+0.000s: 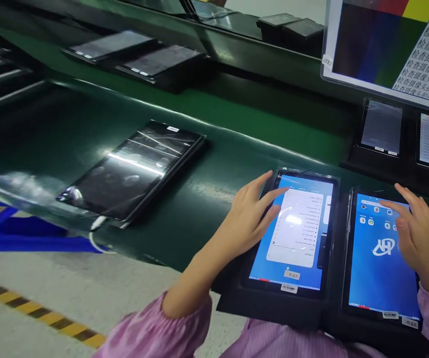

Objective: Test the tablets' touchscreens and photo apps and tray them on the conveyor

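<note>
Two lit tablets lie side by side on black holders in front of me. The left tablet [292,238] shows a white list window on a blue background. My left hand [252,211] lies over its left edge, fingers spread, one fingertip at the top of the list. On the right tablet [375,278] is a blue home screen with app icons and a white logo. My right hand [414,228] hovers over or touches its upper part, fingers spread; whether the fingertip meets the glass I cannot tell. Neither hand grips anything.
A dark tablet [136,171] with a white cable [97,223] lies on the green bench to the left. Further tablets [162,59] rest on the green belt [274,112] behind. A printed sheet [389,54] stands at upper right. A blue crate [31,226] is below the bench.
</note>
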{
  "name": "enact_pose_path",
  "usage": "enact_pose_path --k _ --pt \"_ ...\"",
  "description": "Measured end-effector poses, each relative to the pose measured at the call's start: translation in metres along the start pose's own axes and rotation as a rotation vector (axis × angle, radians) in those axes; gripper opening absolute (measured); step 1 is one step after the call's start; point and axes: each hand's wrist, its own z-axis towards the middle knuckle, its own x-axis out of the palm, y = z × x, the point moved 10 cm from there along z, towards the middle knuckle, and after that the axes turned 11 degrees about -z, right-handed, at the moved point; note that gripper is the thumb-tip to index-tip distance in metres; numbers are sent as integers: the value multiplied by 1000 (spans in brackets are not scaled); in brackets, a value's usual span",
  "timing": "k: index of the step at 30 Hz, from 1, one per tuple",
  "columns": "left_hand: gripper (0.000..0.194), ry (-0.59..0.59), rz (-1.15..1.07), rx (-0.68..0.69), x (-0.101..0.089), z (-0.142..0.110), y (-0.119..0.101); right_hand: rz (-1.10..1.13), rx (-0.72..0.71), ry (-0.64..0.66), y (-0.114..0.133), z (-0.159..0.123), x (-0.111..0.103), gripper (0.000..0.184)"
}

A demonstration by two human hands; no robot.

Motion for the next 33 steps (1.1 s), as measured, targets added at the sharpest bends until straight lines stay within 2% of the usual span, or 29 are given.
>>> enact_pose_path --k 3,6,9,14,19,28,30,33 --pt "47 14 36 21 7 27 3 21 37 -65 -6 -6 -9 51" --pt "46 33 71 58 10 39 3 34 47 -125 -9 -12 -15 52" --pt "48 -11 49 41 -2 33 5 56 66 -201 -13 -18 -23 54" --pt "48 -69 1 2 -23 9 8 80 157 -279 -27 -26 -29 57" --pt "48 -33 12 2 -18 -1 7 93 189 -280 -33 -28 -26 58" --pt "49 6 77 -20 -1 13 11 98 184 -273 -32 -28 -24 59" --pt "48 -2 55 -22 -2 12 13 104 189 -278 -33 -29 -24 59" --pt "48 -75 -40 -41 -12 4 17 129 202 -287 -35 -32 -25 57"
